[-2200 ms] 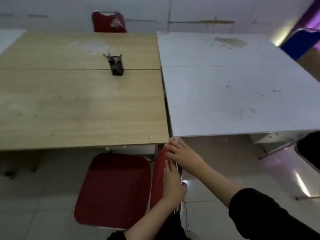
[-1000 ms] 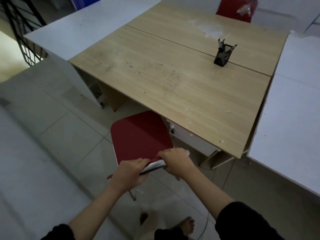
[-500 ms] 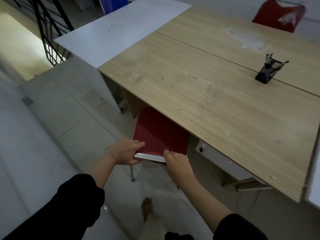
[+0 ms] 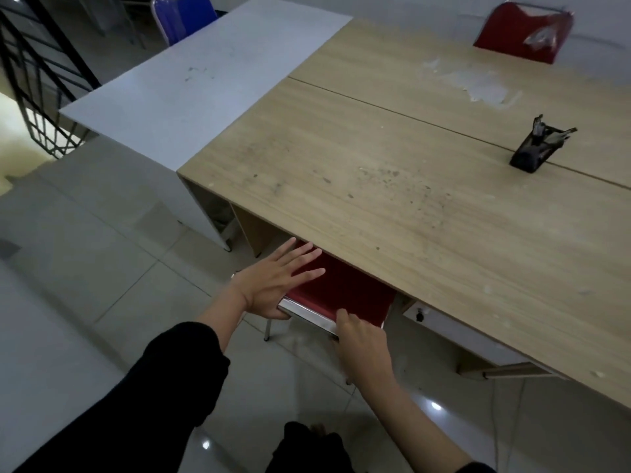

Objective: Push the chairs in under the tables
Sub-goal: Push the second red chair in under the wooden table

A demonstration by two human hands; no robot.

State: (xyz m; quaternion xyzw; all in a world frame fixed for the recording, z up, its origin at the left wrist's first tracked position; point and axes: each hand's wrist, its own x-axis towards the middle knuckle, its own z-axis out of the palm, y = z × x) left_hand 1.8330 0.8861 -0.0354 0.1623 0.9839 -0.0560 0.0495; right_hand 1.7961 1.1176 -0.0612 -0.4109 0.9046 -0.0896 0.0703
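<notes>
A red chair (image 4: 345,291) with a chrome top rail stands tucked partly under the near edge of the wooden table (image 4: 392,199); its seat is hidden beneath the tabletop. My left hand (image 4: 276,279) rests flat on the left end of the chair's back, fingers spread and its palm against the rail. My right hand (image 4: 360,339) is curled over the rail at the right end of the back.
A white table (image 4: 205,87) joins the wooden one on the left, with a blue chair (image 4: 182,15) behind it. Another red chair (image 4: 522,30) stands at the far side. A black pen holder (image 4: 532,148) sits on the wood. A black railing (image 4: 37,80) is far left.
The chair has slid further under the wooden table. My left hand has opened from a grip to a flat, spread palm on the back. The view has come closer.
</notes>
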